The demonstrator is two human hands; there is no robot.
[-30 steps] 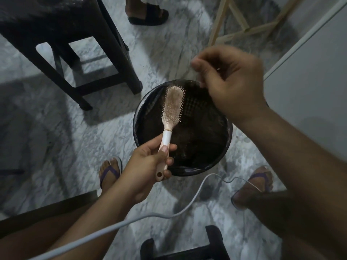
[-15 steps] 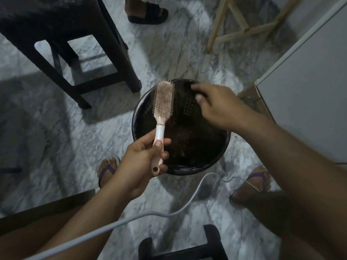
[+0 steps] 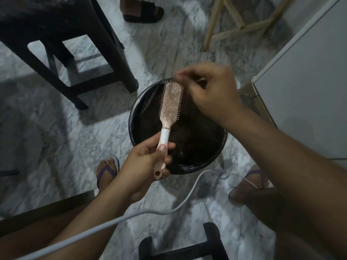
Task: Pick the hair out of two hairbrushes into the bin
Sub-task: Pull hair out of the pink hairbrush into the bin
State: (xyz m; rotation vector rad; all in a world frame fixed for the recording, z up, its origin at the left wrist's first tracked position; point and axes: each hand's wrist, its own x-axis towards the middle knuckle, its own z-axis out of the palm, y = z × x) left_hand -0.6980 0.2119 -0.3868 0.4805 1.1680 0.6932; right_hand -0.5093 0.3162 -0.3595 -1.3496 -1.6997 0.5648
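Note:
A pink hairbrush (image 3: 170, 102) with a white collar on its handle is held over a round black bin (image 3: 148, 102) on the marble floor. My left hand (image 3: 146, 162) grips the handle near its lower end, bristles facing up. My right hand (image 3: 210, 91) is at the top end of the brush head, fingers curled with the fingertips pinched together at the bristles; the fingertips are blurred. Thin hair seems to lie between the bristles. The bin holds dark matter inside a black liner. Only one hairbrush is in view.
A dark stool (image 3: 75, 53) stands at the left behind the bin, a wooden frame (image 3: 232, 25) at the back, a white cabinet (image 3: 309, 81) at the right. A grey cable (image 3: 131, 216) crosses in front. My sandalled feet (image 3: 107, 171) flank the bin; another person's foot (image 3: 142, 12) is beyond.
My right hand dipped down over the bin, then came back up to the top of the brush head. My left hand tilted the brush slightly to the right.

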